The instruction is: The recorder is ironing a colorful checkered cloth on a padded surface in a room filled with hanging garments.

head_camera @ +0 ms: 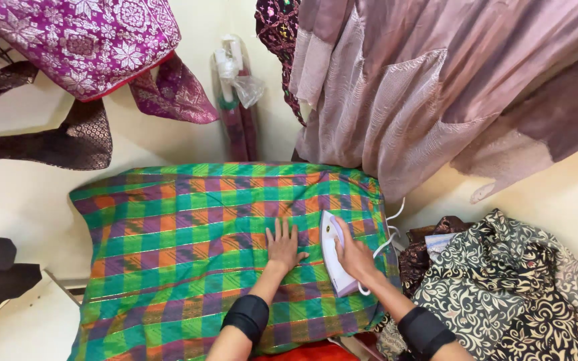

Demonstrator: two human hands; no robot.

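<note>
Near the bottom of the frame, two arms with black sleeves (pixel 247 317) reached up from the low middle. The left hand (pixel 283 246) lay flat on the checked cloth (pixel 188 247), just left of the middle, with its fingers (pixel 282 230) spread wide and holding nothing. The right hand (pixel 354 254) was right beside it. Its fingers were curled shut around the handle of a white iron (pixel 334 257). The iron sat on the cloth between the two hands, touching the right one and close to the left thumb. Its pointed tip faced the top of the frame. A white cord (pixel 388 230) ran off from it to the right.

The cloth was big and bright, with green, orange and purple squares and thin shiny lines. It covered the middle of the frame and looked smooth.

At the lower right lay a dark cloth with pale leaf shapes (pixel 503 287). Farther up, at the upper right, hung a dusty pink fabric (pixel 436 87). At the upper left hung a purple cloth with white flowers (pixel 81 40). Rolled cloths (pixel 235 100) stood against the wall at the top middle.
</note>
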